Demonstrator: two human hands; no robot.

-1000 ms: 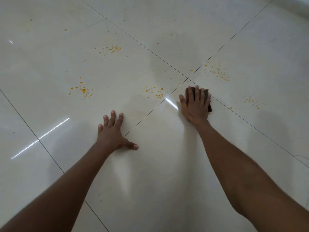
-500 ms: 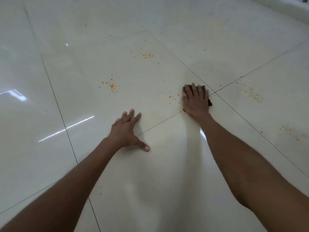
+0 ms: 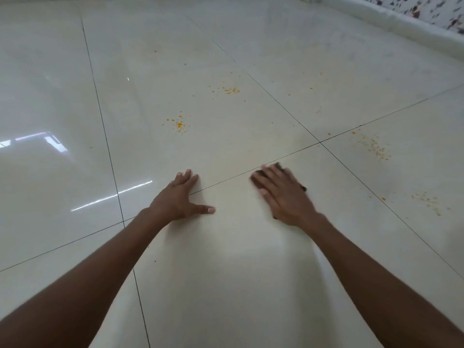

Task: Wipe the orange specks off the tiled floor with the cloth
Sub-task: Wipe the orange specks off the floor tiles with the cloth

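Left hand point(image 3: 179, 197) flat on the tiled floor point(image 3: 226, 272), fingers spread, thumb out to the side, holding nothing. Right hand point(image 3: 283, 194) pressed palm-down on a dark cloth point(image 3: 278, 167), fingers extended; only the cloth's edges show past the fingertips and beside the palm, blurred. Orange specks point(image 3: 178, 124) lie ahead of the left hand, another cluster farther on. More specks point(image 3: 375, 146) sit ahead and right of the right hand, fainter ones directly to its right.
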